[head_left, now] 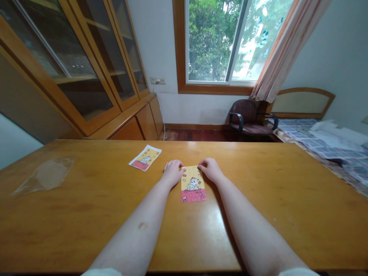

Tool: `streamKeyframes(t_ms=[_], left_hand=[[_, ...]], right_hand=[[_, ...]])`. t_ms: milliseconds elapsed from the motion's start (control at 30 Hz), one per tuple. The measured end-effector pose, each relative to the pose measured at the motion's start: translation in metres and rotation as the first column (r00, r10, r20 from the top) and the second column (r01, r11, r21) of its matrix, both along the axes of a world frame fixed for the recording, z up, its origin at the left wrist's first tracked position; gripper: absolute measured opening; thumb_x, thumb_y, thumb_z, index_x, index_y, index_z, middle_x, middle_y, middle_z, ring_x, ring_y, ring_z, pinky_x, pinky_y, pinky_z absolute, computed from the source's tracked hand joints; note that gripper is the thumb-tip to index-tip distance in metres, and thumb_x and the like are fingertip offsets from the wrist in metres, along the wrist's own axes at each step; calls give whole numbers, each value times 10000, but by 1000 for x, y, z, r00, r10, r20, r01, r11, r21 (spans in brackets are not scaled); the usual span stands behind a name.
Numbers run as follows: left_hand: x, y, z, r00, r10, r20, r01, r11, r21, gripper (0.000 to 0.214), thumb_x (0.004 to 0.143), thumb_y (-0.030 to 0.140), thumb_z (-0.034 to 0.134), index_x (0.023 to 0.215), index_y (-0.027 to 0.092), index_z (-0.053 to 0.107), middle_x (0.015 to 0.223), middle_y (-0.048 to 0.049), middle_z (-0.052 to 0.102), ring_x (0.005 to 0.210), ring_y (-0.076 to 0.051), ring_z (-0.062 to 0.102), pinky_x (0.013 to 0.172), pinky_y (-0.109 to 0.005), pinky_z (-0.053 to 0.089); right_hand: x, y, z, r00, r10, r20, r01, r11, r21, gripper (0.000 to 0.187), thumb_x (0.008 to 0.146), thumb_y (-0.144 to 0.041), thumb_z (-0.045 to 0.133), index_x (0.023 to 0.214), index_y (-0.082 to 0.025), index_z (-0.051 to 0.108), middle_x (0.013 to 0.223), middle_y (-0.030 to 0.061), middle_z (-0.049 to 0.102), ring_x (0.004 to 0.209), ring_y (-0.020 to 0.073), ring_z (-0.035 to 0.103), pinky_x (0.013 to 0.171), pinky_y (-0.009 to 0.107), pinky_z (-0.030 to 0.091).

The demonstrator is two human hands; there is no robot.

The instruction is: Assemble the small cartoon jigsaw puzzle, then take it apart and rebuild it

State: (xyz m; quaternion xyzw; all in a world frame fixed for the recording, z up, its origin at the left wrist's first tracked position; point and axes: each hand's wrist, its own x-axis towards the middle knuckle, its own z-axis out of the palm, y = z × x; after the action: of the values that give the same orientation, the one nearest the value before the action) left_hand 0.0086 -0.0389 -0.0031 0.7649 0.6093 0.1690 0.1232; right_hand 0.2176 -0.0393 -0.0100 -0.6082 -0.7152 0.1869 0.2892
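Observation:
A yellow and pink picture card [193,184] with a white cartoon animal in a red hat lies on the wooden table [115,230] in front of me. My left hand [173,171] has its fingers closed at the card's upper left corner. At the upper right corner, my right hand [211,168] pinches the edge between thumb and fingers. A similar picture sheet [145,157] with a white border rests farther back, left of my left hand, touched by neither hand.
A clear plastic bag [47,174] lies flat on the table's left side. Beyond the table are a glass-fronted cabinet [115,103], an armchair [245,117] under the window [212,42], and a bed [322,140] at the right.

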Motion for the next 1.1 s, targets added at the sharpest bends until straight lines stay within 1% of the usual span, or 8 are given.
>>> streamKeyframes(t_ms=[100, 233, 400, 533, 667, 900, 1000, 1100], left_hand=[[1, -1, 5, 999, -16, 50, 16, 1000, 7, 91, 818, 293, 571, 822, 211, 611, 938, -46, 672, 955, -226, 594, 883, -361, 448], [1, -4, 11, 977, -18, 212, 7, 999, 50, 95, 843, 286, 538, 852, 213, 598, 919, -40, 667, 899, -200, 607, 820, -320, 471], [0, -7, 15, 913, -70, 402, -19, 977, 212, 115, 863, 299, 511, 848, 210, 584, 907, -26, 661, 908, -183, 605, 850, -304, 468], [-1, -9, 15, 898, -104, 427, -26, 957, 290, 117, 868, 298, 514, 860, 206, 587, 926, -29, 660, 938, -180, 601, 892, -309, 463], [-1, -11, 16, 914, -118, 388, 1, 957, 289, 132, 866, 304, 515, 873, 208, 605, 938, -34, 662, 954, -183, 598, 906, -316, 461], [4, -15, 21, 930, -259, 262, 225, 962, 154, 219, 853, 372, 520, 921, 214, 654, 955, -43, 685, 948, -203, 604, 912, -336, 453], [6, -12, 14, 963, -233, 137, 220, 970, 104, 407, 825, 406, 553, 1181, 213, 588, 1214, -71, 619, 1151, -235, 529, 1024, -370, 383], [7, -9, 5, 993, -118, -18, 117, 993, -25, 585, 827, 467, 537, 1338, 188, 479, 1424, -124, 451, 1335, -292, 362, 1114, -460, 255]], right_hand=[[0, 1, -1, 994, -51, -98, 53, 999, 14, 126, 792, -298, 595, 759, -201, 669, 808, 20, 663, 807, 173, 580, 774, 292, 435], [0, 1, 0, 947, -89, -309, 105, 994, 36, 196, 795, -364, 569, 812, -197, 670, 755, 17, 644, 701, 163, 579, 705, 301, 472], [-4, -1, 5, 806, -28, -591, 109, 989, 101, 244, 775, -403, 582, 842, -178, 650, 780, 44, 667, 742, 178, 620, 751, 327, 513], [-5, -4, 7, 751, 29, -660, 129, 973, 189, 226, 760, -393, 603, 818, -179, 644, 843, 62, 681, 822, 186, 632, 821, 334, 511], [-3, -6, 8, 814, 39, -579, 101, 973, 206, 226, 769, -403, 584, 783, -184, 639, 833, 61, 675, 822, 191, 621, 803, 332, 506], [0, -5, 5, 967, 35, -254, 4, 989, 151, 279, 843, -389, 502, 721, -182, 644, 704, 34, 635, 681, 169, 567, 690, 296, 468], [-2, -4, 2, 995, 40, -94, -26, 990, 141, 279, 867, -374, 507, 989, -183, 669, 1016, 77, 677, 948, 198, 590, 881, 321, 436], [-5, -4, -1, 993, 35, 113, -42, 997, 57, 460, 857, -409, 552, 1256, -180, 559, 1352, 106, 524, 1259, 240, 429, 1062, 380, 288]])
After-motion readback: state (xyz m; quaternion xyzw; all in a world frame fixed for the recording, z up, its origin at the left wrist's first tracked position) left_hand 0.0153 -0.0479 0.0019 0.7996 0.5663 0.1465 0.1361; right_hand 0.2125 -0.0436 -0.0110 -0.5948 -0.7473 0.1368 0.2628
